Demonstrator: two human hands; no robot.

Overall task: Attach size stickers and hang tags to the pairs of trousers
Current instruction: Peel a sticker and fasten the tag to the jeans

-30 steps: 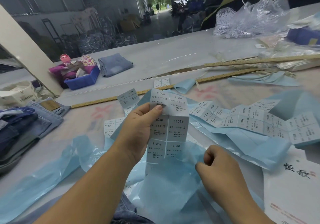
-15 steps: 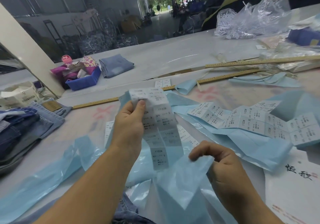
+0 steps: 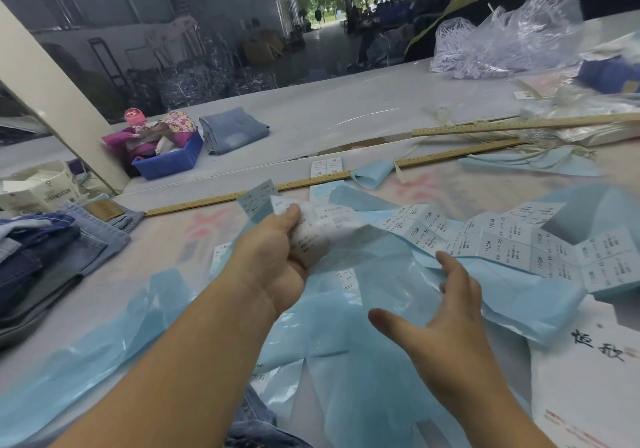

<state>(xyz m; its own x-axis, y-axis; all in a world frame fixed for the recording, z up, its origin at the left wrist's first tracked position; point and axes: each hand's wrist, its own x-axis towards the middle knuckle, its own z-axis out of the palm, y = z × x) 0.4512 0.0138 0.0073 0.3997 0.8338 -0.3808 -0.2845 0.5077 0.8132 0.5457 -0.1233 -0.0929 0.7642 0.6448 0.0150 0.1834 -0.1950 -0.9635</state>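
My left hand [image 3: 277,260] grips a blurred white strip of size stickers [image 3: 322,229] above the table's middle. My right hand [image 3: 446,312] hovers open, fingers spread, over pale blue backing paper [image 3: 349,326] that lies crumpled in front of me. A long sheet of size stickers [image 3: 512,243] on blue backing stretches away to the right. Folded denim trousers [image 3: 45,250] are stacked at the left, one showing a brown waist patch. More denim [image 3: 256,427] shows at the bottom edge between my arms.
Two wooden rulers [image 3: 450,155] lie across the table. A blue bin [image 3: 169,162] with cloth items and a folded pair of jeans [image 3: 232,130] sit further back. Clear plastic bags [image 3: 502,42] pile at the far right. A white printed sheet [image 3: 588,378] lies at the near right.
My right hand has let go of the blue backing paper and opened. My left hand has swung the sticker strip to the right and tilted it down.
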